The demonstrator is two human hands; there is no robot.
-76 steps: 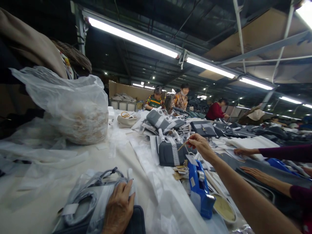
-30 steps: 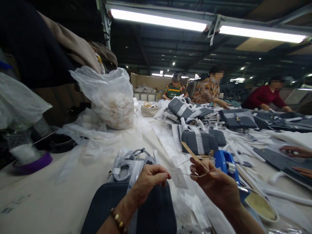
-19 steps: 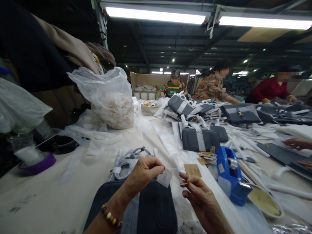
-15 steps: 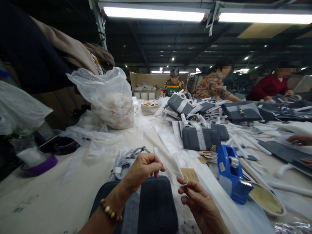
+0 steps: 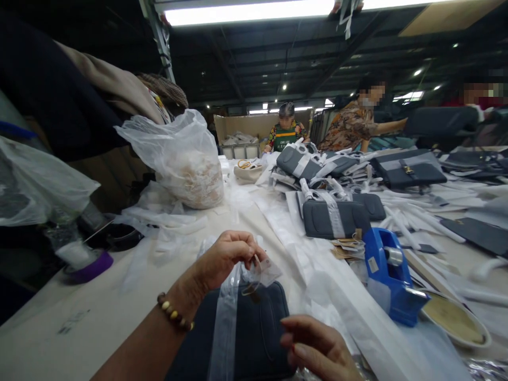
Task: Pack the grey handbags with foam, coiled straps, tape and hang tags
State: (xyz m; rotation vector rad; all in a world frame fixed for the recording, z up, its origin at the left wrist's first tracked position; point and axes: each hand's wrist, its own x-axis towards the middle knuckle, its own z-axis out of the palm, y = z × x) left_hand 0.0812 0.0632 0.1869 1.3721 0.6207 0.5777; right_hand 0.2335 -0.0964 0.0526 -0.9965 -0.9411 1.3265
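Note:
A dark blue bag (image 5: pixel 254 338) lies on the table in front of me, with a strip of pale wrapping (image 5: pixel 224 333) down its middle. Above its far edge my left hand (image 5: pixel 234 251) is closed in a pinch on a tag (image 5: pixel 269 271), which looks like a small translucent pouch with a thin string loop below it. My right hand (image 5: pixel 317 344) hovers by the bag's right edge, fingers loosely bent and apart, holding nothing that I can see. A beaded bracelet (image 5: pixel 174 314) circles my left wrist.
A blue tape dispenser (image 5: pixel 392 280) stands at right, beside brown tags (image 5: pixel 347 247) and a shallow dish (image 5: pixel 456 320). Wrapped dark bags (image 5: pixel 333 217) pile up behind. At left are a full plastic sack (image 5: pixel 190 169) and a purple tape roll (image 5: pixel 91 267). Co-workers (image 5: pixel 349 127) are at the far side.
My right hand has let go of the string loop and moved down. The tag and string now hang from my left hand over the bag. A co-worker has lifted a dark bag.

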